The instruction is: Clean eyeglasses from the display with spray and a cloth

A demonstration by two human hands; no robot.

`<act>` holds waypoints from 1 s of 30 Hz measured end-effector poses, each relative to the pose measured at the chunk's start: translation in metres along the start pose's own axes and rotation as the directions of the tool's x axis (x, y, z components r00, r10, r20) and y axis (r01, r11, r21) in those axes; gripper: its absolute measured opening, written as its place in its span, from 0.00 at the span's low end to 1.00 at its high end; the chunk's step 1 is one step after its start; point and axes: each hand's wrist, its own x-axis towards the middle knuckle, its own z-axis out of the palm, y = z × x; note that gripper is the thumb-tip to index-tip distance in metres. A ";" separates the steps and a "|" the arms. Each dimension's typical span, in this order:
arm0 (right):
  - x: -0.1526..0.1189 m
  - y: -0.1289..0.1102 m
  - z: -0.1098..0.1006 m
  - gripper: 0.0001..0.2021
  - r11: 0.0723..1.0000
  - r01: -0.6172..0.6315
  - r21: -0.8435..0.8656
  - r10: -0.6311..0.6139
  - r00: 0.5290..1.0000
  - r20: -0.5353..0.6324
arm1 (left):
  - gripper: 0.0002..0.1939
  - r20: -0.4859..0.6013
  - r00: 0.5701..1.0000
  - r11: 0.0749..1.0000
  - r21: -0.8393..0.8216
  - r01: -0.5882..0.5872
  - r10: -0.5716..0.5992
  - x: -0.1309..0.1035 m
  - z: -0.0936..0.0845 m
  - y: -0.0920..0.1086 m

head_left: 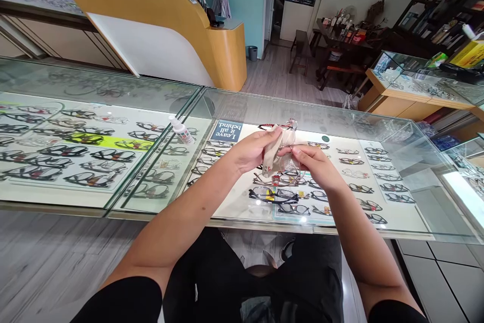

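Over the glass display case, my left hand (254, 150) is closed on a beige cleaning cloth (273, 154), with the cloth folded against a lens. My right hand (312, 160) pinches a pair of clear-framed eyeglasses (290, 162) by the frame. One lens rim hangs low between the hands; the other end of the glasses sticks up above the cloth. Part of the frame is hidden by the cloth and fingers. A small white spray bottle (181, 130) stands on the glass top to the left of my left hand.
Rows of eyeglasses (274, 195) lie inside the glass case (336, 111) under my hands. A second case section (81, 189) adjoins at the left. Beyond are a wooden cashier counter (227, 51), a bench (300, 43), a cluttered table (340, 30) and another display case (393, 88).
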 end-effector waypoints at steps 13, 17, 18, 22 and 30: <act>0.001 0.004 -0.001 0.24 0.999 -0.037 0.037 0.036 0.998 0.043 | 0.22 0.103 0.993 0.982 0.168 -0.082 0.065 -0.004 0.006 0.003; 0.001 0.003 -0.002 0.24 0.999 -0.029 0.032 0.029 1.000 0.011 | 0.23 0.054 0.997 0.990 0.134 -0.055 0.048 -0.006 0.006 0.006; 0.001 0.002 -0.002 0.24 0.999 -0.030 0.027 0.030 1.000 -0.002 | 0.25 0.031 0.999 0.993 0.110 -0.046 0.042 -0.006 0.006 0.006; 0.001 0.002 0.000 0.25 0.999 -0.031 0.013 0.031 0.999 0.005 | 0.24 -0.011 0.998 0.995 0.083 -0.056 0.057 -0.006 0.006 0.003; 0.002 0.010 -0.003 0.24 1.000 -0.003 -0.014 0.004 0.999 0.054 | 0.21 -0.034 0.985 0.978 0.134 -0.161 0.167 -0.002 0.011 -0.009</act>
